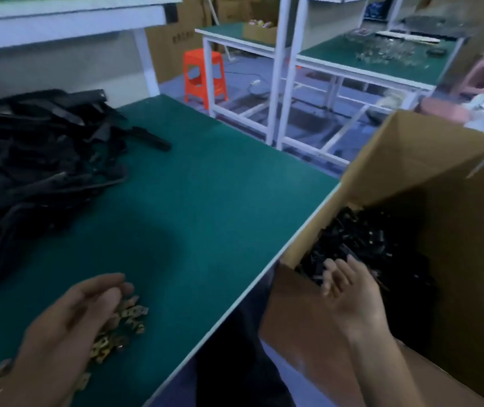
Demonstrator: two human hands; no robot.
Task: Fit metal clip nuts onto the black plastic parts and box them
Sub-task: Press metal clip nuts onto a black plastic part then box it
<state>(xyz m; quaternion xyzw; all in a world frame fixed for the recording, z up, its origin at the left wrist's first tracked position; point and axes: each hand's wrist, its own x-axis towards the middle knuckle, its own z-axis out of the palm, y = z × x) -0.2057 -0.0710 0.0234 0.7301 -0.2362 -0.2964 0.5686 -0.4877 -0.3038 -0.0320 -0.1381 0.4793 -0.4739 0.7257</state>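
Observation:
A pile of black plastic parts lies on the green table at the left. Brass-coloured metal clip nuts are heaped near the table's front edge. My left hand hovers over that heap, its fingers loosely curled, the tips touching the nuts; whether it pinches one is hidden. My right hand reaches into the open cardboard box at the right with its fingers relaxed, just above the black parts heaped inside. It holds nothing that I can see.
The green table ends in a white edge running diagonally beside the box. Beyond it stand an orange stool, two more white-framed green benches and cardboard cartons at the back.

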